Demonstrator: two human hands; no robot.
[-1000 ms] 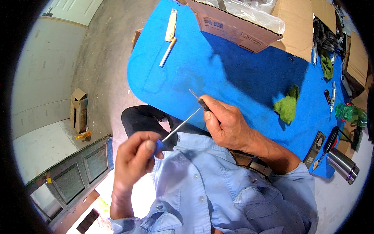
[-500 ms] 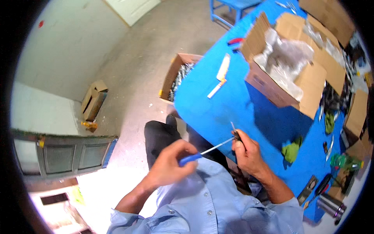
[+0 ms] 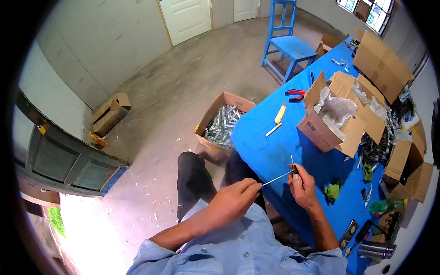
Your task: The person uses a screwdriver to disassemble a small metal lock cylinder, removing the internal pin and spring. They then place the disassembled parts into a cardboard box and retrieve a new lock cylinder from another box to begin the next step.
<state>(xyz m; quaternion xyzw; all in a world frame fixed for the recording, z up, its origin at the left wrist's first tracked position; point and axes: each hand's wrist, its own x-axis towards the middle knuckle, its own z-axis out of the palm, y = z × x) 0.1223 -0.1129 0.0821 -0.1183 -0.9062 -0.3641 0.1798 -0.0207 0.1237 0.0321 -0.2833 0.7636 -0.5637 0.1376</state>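
My left hand is closed around the handle of a screwdriver. Only a bit of its blue handle shows past the fingers. The thin metal shaft points up and right, its tip meeting a small dark part pinched in my right hand. A slender metal rod sticks up from that part; its exact kind is too small to tell. Both hands are in front of my shirt, by the near edge of the blue-covered table.
Beside the table, a carton of metal pieces stands on the floor. On the table are an open box lined with plastic, a yellow utility knife, red-handled pliers, a green cloth and a steel bottle. A blue chair stands beyond.
My view has lifted, showing more of the room. The left hand has turned over the screwdriver handle, hiding most of the blue. The right hand keeps its hold on the dark part.
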